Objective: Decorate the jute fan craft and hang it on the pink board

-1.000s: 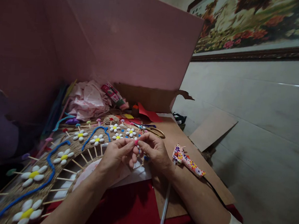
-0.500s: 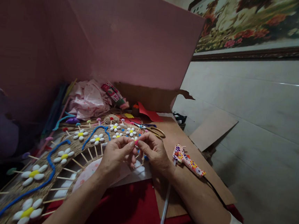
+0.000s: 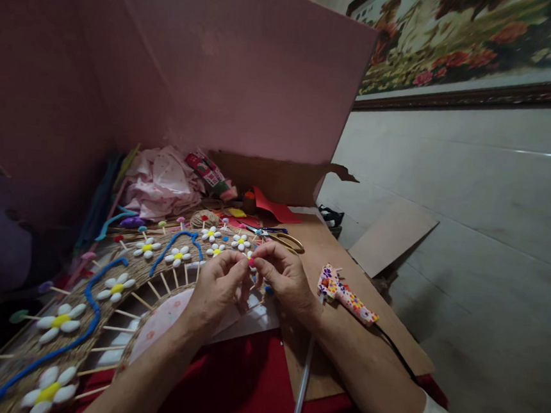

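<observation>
My left hand (image 3: pixel 218 282) and my right hand (image 3: pixel 288 285) meet over the edge of the twine-wrapped craft piece. Between their fingertips sits a small pink-red lump of clay (image 3: pixel 252 263), pinched from both sides. The craft piece is a curved band of twine (image 3: pixel 146 275) with short wooden sticks along both edges. White-petalled clay flowers with yellow centres, such as one flower (image 3: pixel 116 288), lie on it, beside a wavy blue clay strip (image 3: pixel 94 319). Coloured clay knobs top its outer sticks. My hands hide part of the band's right end.
A flower-patterned glue gun (image 3: pixel 347 296) with a clear glue stick (image 3: pixel 305 382) lies on a brown board (image 3: pixel 389 345) to the right. Gold-handled scissors (image 3: pixel 292 241), a twine ball (image 3: pixel 205 220), red paper (image 3: pixel 275 208) and crumpled pink cloth (image 3: pixel 164 184) are behind. Red cloth (image 3: pixel 241 383) covers the front.
My fingers shift slightly around the pink-red lump, and the left hand's lower fingers curl in a little more. The view has moved very slightly; the things on the table stay put.
</observation>
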`<state>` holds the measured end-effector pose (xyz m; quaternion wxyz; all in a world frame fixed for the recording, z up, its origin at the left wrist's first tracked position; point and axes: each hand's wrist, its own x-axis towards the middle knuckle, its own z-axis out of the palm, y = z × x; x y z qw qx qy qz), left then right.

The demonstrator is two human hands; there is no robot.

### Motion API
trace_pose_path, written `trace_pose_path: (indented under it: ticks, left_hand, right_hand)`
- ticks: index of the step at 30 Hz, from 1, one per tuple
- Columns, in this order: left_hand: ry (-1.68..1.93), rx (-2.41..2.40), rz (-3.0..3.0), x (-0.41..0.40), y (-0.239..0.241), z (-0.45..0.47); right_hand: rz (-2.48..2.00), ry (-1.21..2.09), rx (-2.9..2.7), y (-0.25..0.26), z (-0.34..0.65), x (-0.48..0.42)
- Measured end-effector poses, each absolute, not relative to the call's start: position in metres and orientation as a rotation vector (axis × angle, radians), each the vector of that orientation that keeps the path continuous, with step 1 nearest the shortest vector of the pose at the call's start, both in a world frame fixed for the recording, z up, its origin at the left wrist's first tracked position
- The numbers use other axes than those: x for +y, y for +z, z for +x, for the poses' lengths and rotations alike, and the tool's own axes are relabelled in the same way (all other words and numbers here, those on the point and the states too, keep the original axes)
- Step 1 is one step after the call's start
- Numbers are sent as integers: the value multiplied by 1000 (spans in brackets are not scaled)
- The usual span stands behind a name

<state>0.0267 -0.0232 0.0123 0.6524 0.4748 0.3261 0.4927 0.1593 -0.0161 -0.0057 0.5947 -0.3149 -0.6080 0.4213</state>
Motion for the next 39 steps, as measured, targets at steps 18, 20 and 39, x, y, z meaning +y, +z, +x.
trace_pose_path:
  ticks: [18, 20, 39]
  left_hand:
    - [922, 534, 824, -17, 10, 20]
    - [926, 534, 824, -17, 10, 20]
    - [963, 520, 836, -26, 16, 14]
  right_hand:
    - [-707, 1039, -1425, -1, 163, -16]
    - [-746, 956, -1436, 6, 163, -19]
    - [-2069, 125, -2012, -9, 297, -80]
